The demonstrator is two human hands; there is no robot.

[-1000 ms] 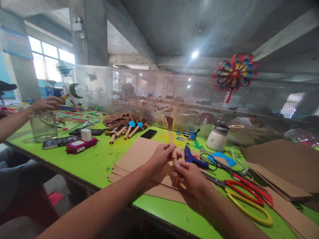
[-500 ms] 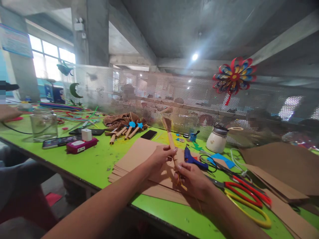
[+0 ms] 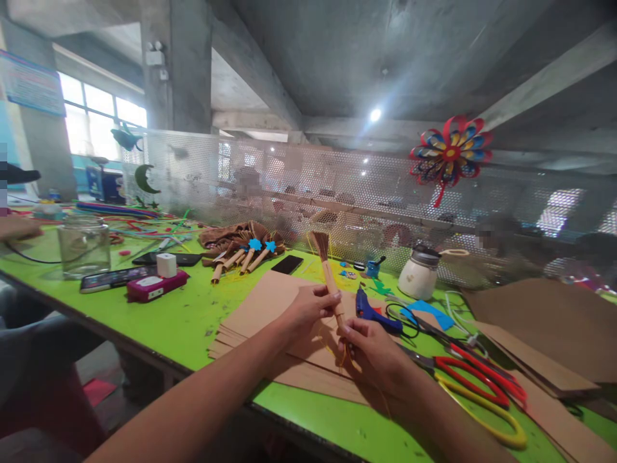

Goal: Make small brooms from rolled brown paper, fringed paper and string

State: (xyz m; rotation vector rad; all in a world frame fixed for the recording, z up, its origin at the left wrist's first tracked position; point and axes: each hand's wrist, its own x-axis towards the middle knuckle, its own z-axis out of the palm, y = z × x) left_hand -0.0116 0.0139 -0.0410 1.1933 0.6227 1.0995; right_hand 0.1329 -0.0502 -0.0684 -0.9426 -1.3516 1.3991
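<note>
A small brown paper broom (image 3: 328,260), with a frayed or pleated top and a rolled handle, stands tilted in front of me. My left hand (image 3: 313,307) grips it around the middle of the handle. Lower down, my right hand (image 3: 366,341) pinches the handle's bottom end. Thin yellow string (image 3: 332,350) dangles in a loop near my right fingers; how it is fixed is hidden. Beneath both hands lies a stack of brown paper sheets (image 3: 270,299). A blue glue gun (image 3: 373,312) rests just beyond my right hand.
Scissors with red and yellow handles (image 3: 482,392) lie on the right, before folded brown paper (image 3: 544,321). Similar paper pieces with blue shapes (image 3: 250,247) are at the back. A white jar (image 3: 418,273), black phone (image 3: 286,264), glass jar (image 3: 84,247) and purple power strip (image 3: 157,285) surround the workspace.
The broom's top has tipped slightly left and downward. The yellow string now hangs in a wider loop below the handle. Both hands keep their hold.
</note>
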